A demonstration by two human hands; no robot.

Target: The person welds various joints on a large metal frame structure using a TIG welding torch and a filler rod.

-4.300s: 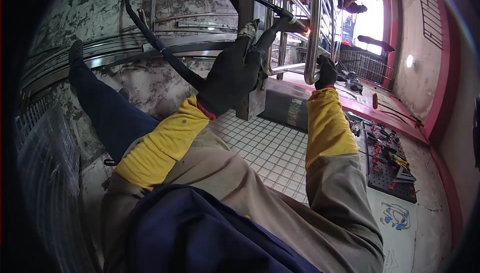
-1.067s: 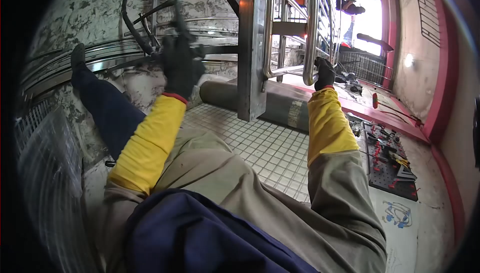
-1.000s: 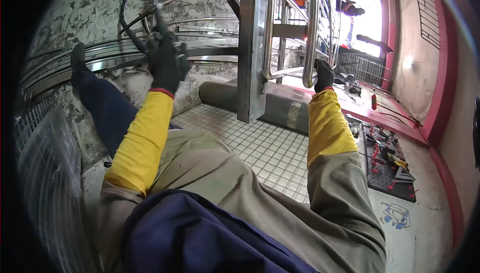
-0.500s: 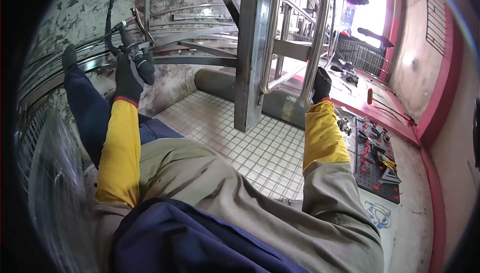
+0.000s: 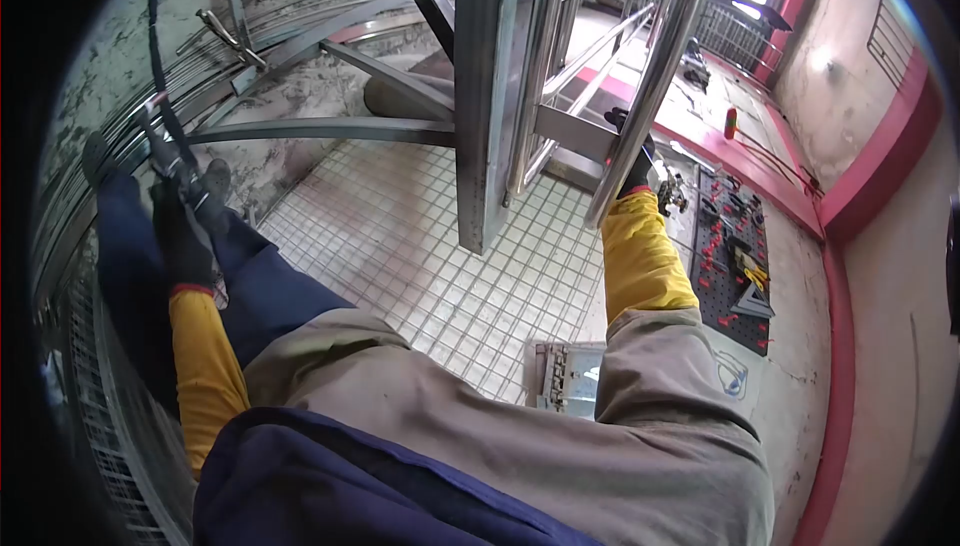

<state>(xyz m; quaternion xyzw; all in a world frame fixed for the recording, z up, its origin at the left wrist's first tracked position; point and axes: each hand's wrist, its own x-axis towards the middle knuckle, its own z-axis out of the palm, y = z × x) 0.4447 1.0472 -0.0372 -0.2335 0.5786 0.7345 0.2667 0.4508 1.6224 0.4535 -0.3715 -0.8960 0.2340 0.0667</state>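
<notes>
My left hand point(image 5: 184, 238), in a dark glove, is closed around a dark tool point(image 5: 176, 154) with a black cable point(image 5: 157, 16) running upward. Its exact kind is hard to make out. It is over my outstretched legs, near the bundled metal rods by the wall. On the other side, my right hand point(image 5: 637, 174), also gloved, wraps around the lower part of a shiny round metal tube point(image 5: 660, 71); the tube hides part of the fingers. A flat plate point(image 5: 574, 134) joins this tube to the neighbouring upright, beside a square steel post point(image 5: 484, 136).
Flat steel bars point(image 5: 330, 130) cross at the left of the post. A locking-plier-like clamp point(image 5: 228, 38) sits among the rods. At right lie a black tool board point(image 5: 728, 276) with red pegs and a clear-lidded case point(image 5: 575, 376) on the tiled floor point(image 5: 370, 236).
My left hand has drawn the dark tool down and leftward, away from the clamp. The view has shifted, bringing the case into sight. My right hand stays on the tube, which now leans more.
</notes>
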